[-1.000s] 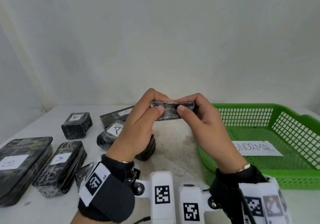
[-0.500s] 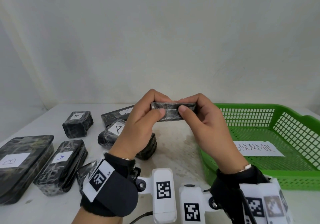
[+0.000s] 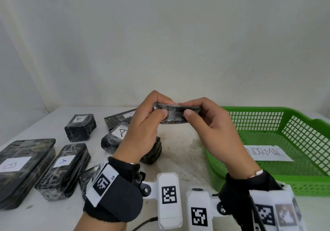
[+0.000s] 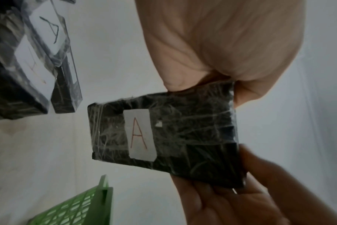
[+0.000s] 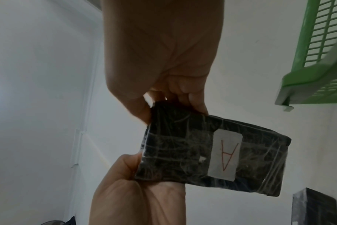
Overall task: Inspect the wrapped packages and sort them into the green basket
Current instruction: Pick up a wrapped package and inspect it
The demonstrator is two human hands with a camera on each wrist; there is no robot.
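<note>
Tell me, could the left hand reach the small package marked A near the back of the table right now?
Probably not yet: the left hand and right hand both pinch the held package. The small package itself lies uncovered.

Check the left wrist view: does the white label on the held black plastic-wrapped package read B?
No, the white label on the held black plastic-wrapped package shows a red letter A.

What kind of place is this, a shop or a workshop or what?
Probably a sorting or inspection bench set up for recording: a white table against a bare wall, wrapped packages lettered A or B, and a green basket holding a paper marked NORMAL.
</note>
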